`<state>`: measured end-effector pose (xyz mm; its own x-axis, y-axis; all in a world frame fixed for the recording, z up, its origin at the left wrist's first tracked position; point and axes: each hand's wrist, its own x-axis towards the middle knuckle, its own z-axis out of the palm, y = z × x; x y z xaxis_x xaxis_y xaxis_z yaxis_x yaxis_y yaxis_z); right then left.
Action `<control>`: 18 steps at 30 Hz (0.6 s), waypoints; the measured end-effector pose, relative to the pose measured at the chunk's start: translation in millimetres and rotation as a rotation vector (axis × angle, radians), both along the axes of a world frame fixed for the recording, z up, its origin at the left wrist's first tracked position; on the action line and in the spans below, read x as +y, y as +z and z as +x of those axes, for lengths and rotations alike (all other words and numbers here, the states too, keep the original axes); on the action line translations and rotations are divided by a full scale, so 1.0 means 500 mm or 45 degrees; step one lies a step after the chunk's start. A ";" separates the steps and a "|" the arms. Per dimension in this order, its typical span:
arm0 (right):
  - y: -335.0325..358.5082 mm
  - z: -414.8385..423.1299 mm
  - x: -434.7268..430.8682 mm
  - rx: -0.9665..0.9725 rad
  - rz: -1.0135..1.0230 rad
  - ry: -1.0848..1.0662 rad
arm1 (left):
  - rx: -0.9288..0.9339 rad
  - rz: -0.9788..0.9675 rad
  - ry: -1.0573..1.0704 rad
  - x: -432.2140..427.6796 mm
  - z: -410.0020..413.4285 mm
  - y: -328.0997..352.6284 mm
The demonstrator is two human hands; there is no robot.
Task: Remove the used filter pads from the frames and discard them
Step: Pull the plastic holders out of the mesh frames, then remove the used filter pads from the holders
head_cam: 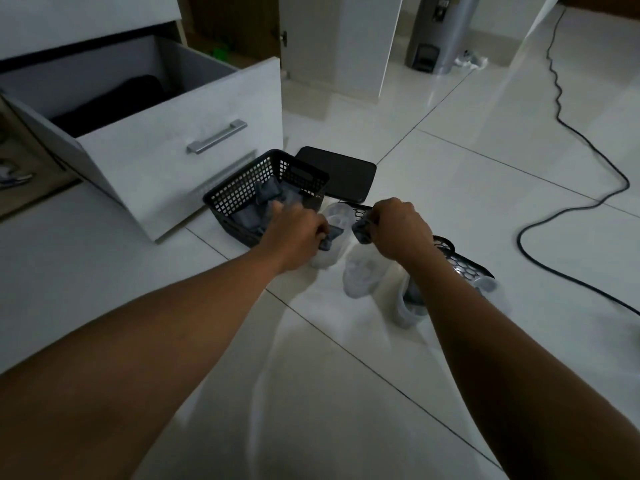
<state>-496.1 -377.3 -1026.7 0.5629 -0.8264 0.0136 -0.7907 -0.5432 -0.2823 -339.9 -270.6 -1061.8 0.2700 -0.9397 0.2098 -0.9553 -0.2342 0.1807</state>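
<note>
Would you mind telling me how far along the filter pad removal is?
Done: several grey pads already lie in the black basket. In hand: the left hand and right hand each pinch a grey pad. Left: one frame near the right forearm seems to hold a pad.

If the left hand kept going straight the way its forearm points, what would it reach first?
Probably the black plastic lattice basket, holding grey pads, just beyond the left hand; depth is unclear from this one view.
</note>
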 end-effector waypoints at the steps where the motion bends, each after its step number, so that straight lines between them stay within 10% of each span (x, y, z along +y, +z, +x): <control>1: 0.007 0.009 0.000 -0.029 0.041 0.013 | -0.012 -0.022 -0.037 0.021 -0.002 -0.013; 18: -0.088 0.044 0.145 0.223 0.137 0.334 | 0.407 0.128 0.288 0.126 -0.079 -0.197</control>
<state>-473.8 -304.6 -1070.9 0.7426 -0.6446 -0.1817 -0.6696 -0.7091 -0.2209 -379.2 -207.7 -1160.1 0.5088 -0.8608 -0.0085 -0.7770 -0.4635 0.4260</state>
